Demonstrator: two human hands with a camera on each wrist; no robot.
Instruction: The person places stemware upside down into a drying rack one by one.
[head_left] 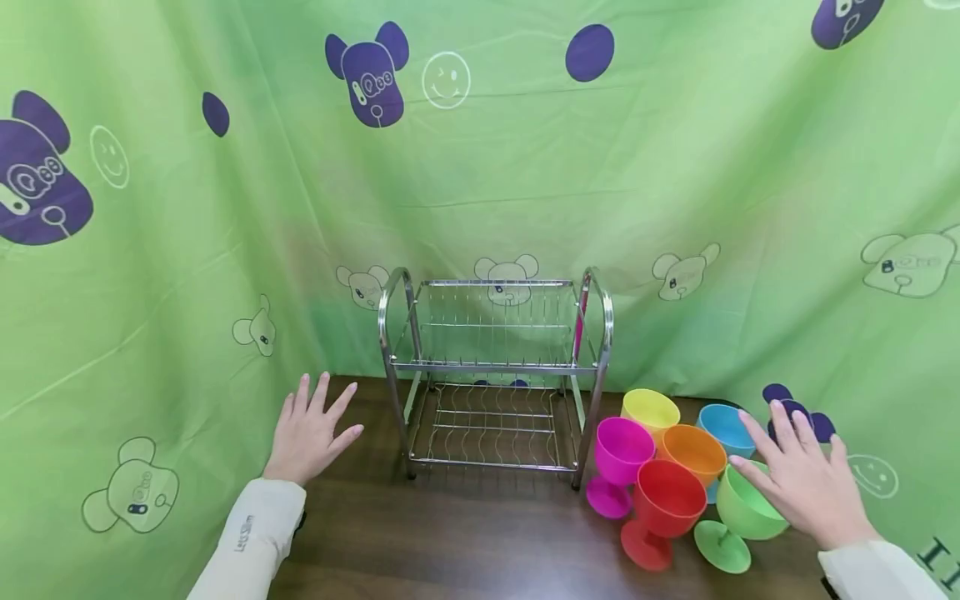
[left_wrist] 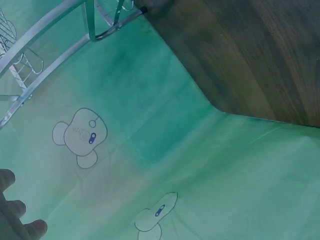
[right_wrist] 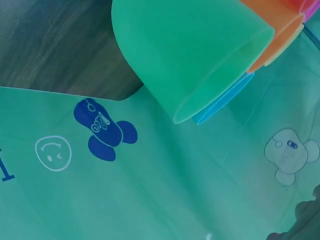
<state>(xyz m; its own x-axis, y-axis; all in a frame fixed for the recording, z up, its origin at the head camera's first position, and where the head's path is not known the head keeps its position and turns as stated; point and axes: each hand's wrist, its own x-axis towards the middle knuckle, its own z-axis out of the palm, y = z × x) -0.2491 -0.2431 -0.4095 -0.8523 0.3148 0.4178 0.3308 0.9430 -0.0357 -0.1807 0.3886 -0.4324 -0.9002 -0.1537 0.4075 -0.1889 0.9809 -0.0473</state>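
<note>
My left hand is held out with spread fingers to the left of a metal two-tier dish rack, holding nothing. At the right, my right hand hovers with its fingers spread beside and partly in front of a green goblet; it grips nothing. Grouped with that goblet stand a red goblet, a magenta one, an orange one, a yellow one and a blue one. In the right wrist view the green goblet looms large, and only fingertips show in the corner.
The rack and goblets stand on a dark wooden table. Green printed cloth hangs behind and along both sides. In the left wrist view, the rack's tubular frame and the table's corner show.
</note>
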